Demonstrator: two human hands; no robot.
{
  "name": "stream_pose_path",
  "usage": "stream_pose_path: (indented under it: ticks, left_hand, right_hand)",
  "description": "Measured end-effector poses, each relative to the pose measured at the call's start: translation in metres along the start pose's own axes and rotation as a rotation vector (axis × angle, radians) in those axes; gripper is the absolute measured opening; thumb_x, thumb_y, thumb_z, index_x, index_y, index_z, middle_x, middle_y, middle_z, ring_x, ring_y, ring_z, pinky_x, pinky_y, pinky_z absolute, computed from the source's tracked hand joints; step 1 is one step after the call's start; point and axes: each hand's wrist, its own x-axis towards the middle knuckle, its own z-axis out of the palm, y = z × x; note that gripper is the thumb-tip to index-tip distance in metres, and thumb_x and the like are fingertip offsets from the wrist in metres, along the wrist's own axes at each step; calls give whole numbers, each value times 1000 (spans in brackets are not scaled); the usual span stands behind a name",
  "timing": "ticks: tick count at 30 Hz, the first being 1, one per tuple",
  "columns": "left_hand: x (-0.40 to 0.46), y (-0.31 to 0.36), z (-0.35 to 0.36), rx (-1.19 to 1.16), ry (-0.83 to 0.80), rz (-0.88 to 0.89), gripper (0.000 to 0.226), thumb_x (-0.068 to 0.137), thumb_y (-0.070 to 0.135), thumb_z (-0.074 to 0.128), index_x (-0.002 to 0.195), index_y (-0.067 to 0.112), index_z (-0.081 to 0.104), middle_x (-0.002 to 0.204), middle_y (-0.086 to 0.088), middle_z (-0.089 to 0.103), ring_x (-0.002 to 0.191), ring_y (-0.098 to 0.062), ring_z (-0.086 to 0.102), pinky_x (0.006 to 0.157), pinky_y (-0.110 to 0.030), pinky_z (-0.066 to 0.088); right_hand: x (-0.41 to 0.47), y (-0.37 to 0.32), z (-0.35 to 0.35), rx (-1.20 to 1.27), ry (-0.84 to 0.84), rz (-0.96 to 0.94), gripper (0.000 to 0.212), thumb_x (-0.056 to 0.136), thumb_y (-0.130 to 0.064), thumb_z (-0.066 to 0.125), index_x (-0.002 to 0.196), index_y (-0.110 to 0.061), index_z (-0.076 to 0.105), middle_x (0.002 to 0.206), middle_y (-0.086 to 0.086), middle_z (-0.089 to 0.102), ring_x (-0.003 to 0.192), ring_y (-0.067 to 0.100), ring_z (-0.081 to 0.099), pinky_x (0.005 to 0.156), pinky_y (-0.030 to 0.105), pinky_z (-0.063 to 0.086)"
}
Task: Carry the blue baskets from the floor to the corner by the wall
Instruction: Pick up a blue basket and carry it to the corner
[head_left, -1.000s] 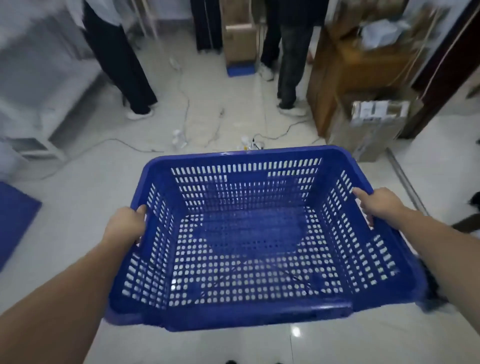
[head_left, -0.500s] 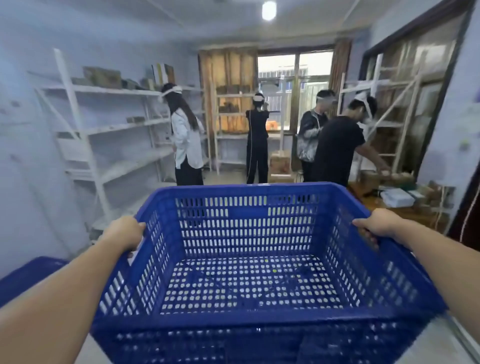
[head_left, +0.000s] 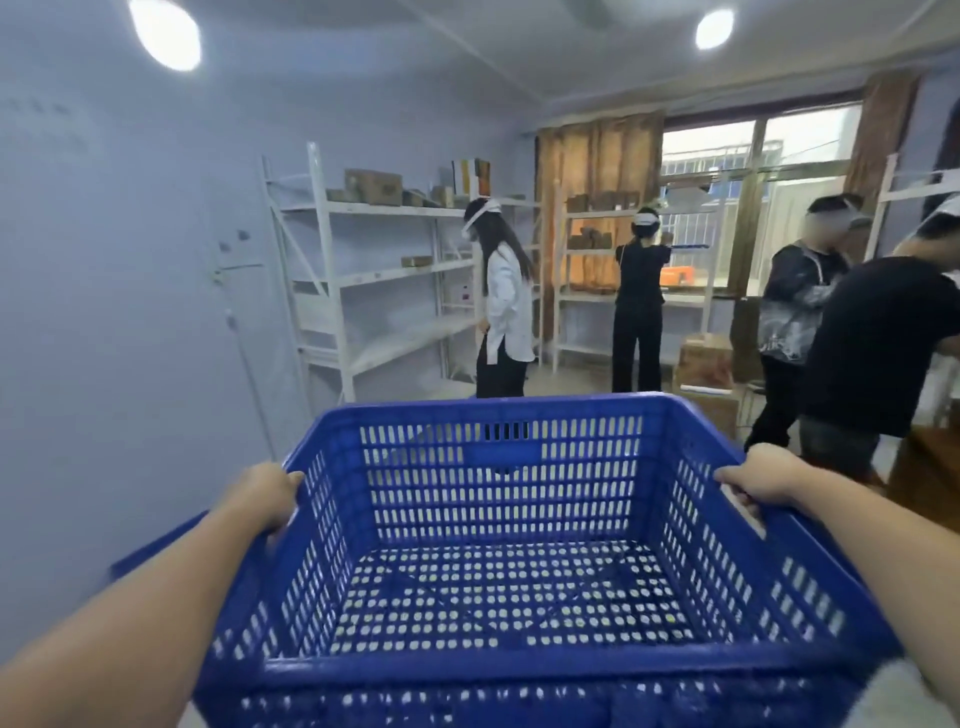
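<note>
Blue perforated plastic basket (head_left: 498, 551), empty, held up in the air at about chest height, nearest thing in view, centre frame. Left hand (head_left: 265, 499) is clenched over the left rim, fingers curled over the edge; right hand (head_left: 756, 480) is clenched over the right rim, fingertips showing inside the wall. Both grips sit toward the far half of the side rims, basket roughly level.

Step in hand, as a judgement: carrying it across to the wall corner. To do it well, keep both rims pinched evenly so the basket stays level, and keep it low enough to see over the far edge.

Just left and below the basket, a strip of a second blue object (head_left: 156, 545) peeks out behind the left forearm, probably another basket or mat, too blurred to tell.

Left side is bare pale wall (head_left: 104, 312), open floor along it, best free lane. Far left: white metal shelf rack (head_left: 363, 280) with a few boxes. Person in white shirt (head_left: 506, 306) stands ahead centre, person in black (head_left: 639, 306) by the window beyond. Right side crowded: two people (head_left: 841, 322) and brown cardboard boxes (head_left: 706, 364), tight clearance for the basket's right corner there.
</note>
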Motion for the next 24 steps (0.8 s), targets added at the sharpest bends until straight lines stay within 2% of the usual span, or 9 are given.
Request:
stream_pose_path:
  ticks: [1, 3, 5, 9, 12, 14, 16, 19, 24]
  left_hand:
    - [7, -8, 0, -20, -8, -31, 66, 91, 7, 59, 152, 25, 41, 123, -11, 59, 114, -29, 63, 86, -32, 51]
    - [27, -24, 4, -109, 39, -123, 46, 99, 11, 54, 145, 16, 51, 114, -12, 60, 112, -31, 64, 92, -35, 53]
    - [47, -41, 10, -205, 92, -211, 32, 104, 18, 51, 133, 8, 61, 105, -13, 62, 105, -33, 66, 87, -37, 53]
    - [83, -76, 20, -276, 127, -339, 29, 100, 15, 57, 126, 7, 66, 92, -12, 67, 96, -36, 67, 79, -37, 53]
    - [103, -103, 20, -211, 90, -429, 44, 93, 7, 61, 136, 12, 59, 72, -1, 54, 81, -29, 68, 68, -32, 53]
    - [111, -120, 19, -182, 39, -481, 57, 89, 3, 60, 143, 21, 54, 74, 1, 57, 73, -25, 66, 67, -31, 55]
    - [117, -136, 18, -159, 43, -526, 49, 90, 5, 56, 136, 21, 58, 77, -2, 64, 71, -25, 67, 68, -31, 56]
    - [130, -162, 15, -85, 29, -574, 55, 89, 6, 53, 141, 24, 54, 93, -4, 59, 70, -22, 56, 62, -28, 44]
    - [164, -214, 21, -10, -49, -665, 63, 84, 6, 58, 144, 24, 51, 82, 0, 46, 68, -18, 49, 59, -28, 41]
  right_hand:
    - [13, -15, 11, 2, -21, -15, 36, 95, -16, 62, 64, 0, 59, 51, 13, 61, 42, 24, 56, 53, 31, 51]
    - [42, -43, 34, 8, -63, -47, 31, 95, -15, 63, 69, 1, 60, 55, 15, 61, 45, 24, 56, 53, 32, 50]
    - [69, -74, 58, 0, -101, -84, 28, 95, -15, 62, 73, 1, 59, 57, 16, 60, 46, 25, 55, 51, 32, 50]
    - [133, -139, 106, -7, -189, -182, 25, 96, -14, 60, 77, 2, 59, 54, 16, 57, 43, 24, 52, 50, 32, 48]
    - [177, -195, 138, -35, -247, -274, 28, 95, -14, 60, 72, 1, 59, 52, 15, 58, 42, 24, 53, 49, 32, 49]
    - [199, -236, 158, -50, -286, -327, 28, 95, -15, 60, 71, 0, 60, 54, 16, 61, 44, 24, 54, 48, 31, 50]
    - [218, -278, 178, -67, -318, -385, 29, 95, -16, 60, 71, 1, 62, 56, 16, 63, 45, 24, 56, 52, 33, 52]
    - [241, -339, 212, -123, -330, -479, 40, 95, -21, 61, 62, 1, 61, 54, 17, 65, 45, 26, 58, 54, 31, 50]
    - [272, -436, 279, -170, -387, -602, 52, 96, -25, 58, 51, 0, 63, 62, 27, 70, 47, 27, 64, 62, 34, 51]
